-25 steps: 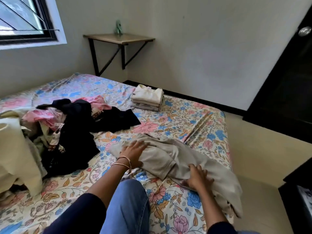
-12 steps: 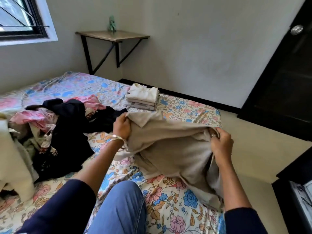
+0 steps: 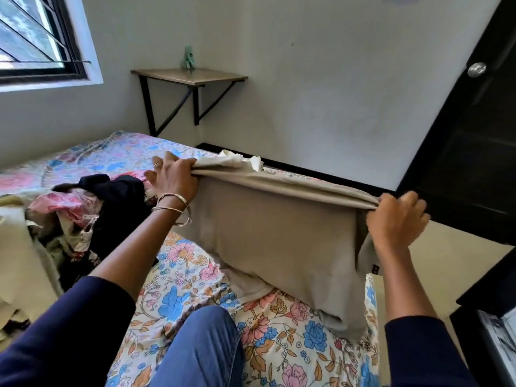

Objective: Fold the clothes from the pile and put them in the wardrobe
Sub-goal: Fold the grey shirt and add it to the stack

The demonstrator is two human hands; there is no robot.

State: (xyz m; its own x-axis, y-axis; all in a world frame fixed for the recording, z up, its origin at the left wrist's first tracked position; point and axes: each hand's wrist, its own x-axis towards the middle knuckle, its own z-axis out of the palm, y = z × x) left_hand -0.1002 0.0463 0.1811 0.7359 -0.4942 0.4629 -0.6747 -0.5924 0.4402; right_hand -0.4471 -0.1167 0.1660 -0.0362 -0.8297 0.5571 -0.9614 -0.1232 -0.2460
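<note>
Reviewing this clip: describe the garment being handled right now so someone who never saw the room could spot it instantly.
Over the floral bedsheet, in front of the grey wall, a beige garment hangs stretched between the left hand and right hand, its lower edge touching the bed. Unlike the mixed pink, black and cream pile at left, it is plain, single-coloured and lifted.

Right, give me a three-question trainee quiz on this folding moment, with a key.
1. True or false: the beige garment lies flat on the bed.
2. Which hand wears the bangles? A) left hand B) right hand
3. Fill in: the unfolded clothes pile sits on the person's ____ side.

Key:
1. False; both hands hold its top edge up, stretched between them, and only its lower end touches the bed.
2. A
3. left
</note>
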